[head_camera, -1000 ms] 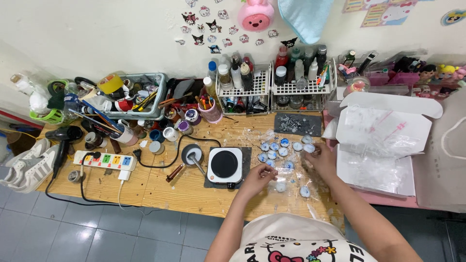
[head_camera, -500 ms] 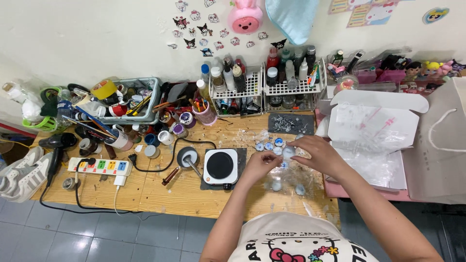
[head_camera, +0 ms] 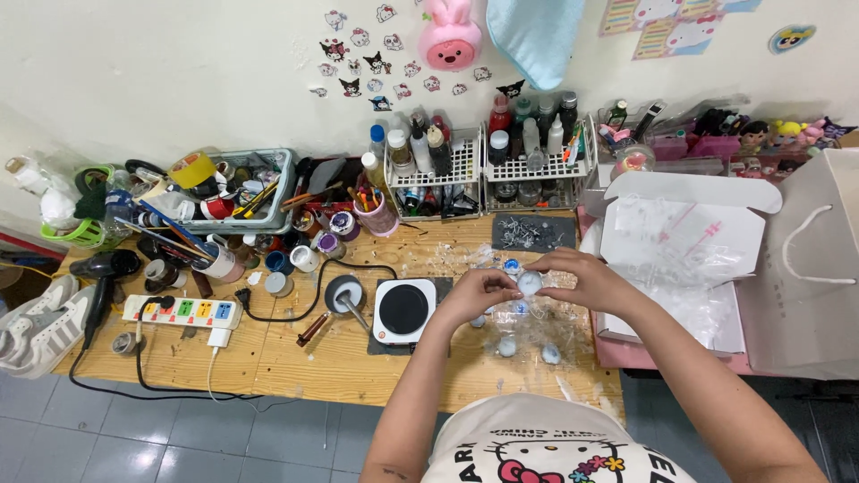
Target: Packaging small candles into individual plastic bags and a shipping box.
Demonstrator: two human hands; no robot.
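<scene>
Fingertips of both hands meet on one small round white-and-blue piece (head_camera: 530, 283), raised just above the wooden table (head_camera: 295, 353). Thumb and forefinger of the left hand (head_camera: 477, 292) pinch its left edge, while the remaining fingers curl loosely underneath. From the opposite side the right hand (head_camera: 580, 279) closes on it, knuckles arched upward, fingers bent down over the piece so that its right edge is partly covered. Both forearms reach forward from the bottom of the view and converge, the left one running nearly straight up, the right one coming in at a slant from the lower right.

Below the hands lies a crinkled clear plastic sheet (head_camera: 537, 326) with more of the small round pieces on it: two sit near the table's front edge (head_camera: 507, 345), and one blue-topped piece (head_camera: 512, 265) shows just beyond the fingers. Whether the held piece touches the sheet cannot be told.

Just left of the left hand stands a small white electric hot plate (head_camera: 403, 309) with a black round top, on a dark mat. Beside that rests a little melting pan (head_camera: 343, 293) with a wooden handle, and farther left a white power strip (head_camera: 183, 310) with coloured switches. To the right of the right hand sits an open white cardboard box (head_camera: 698, 233) holding clear plastic bags. Along the wall stand two white wire racks (head_camera: 488, 165) filled with bottles.
</scene>
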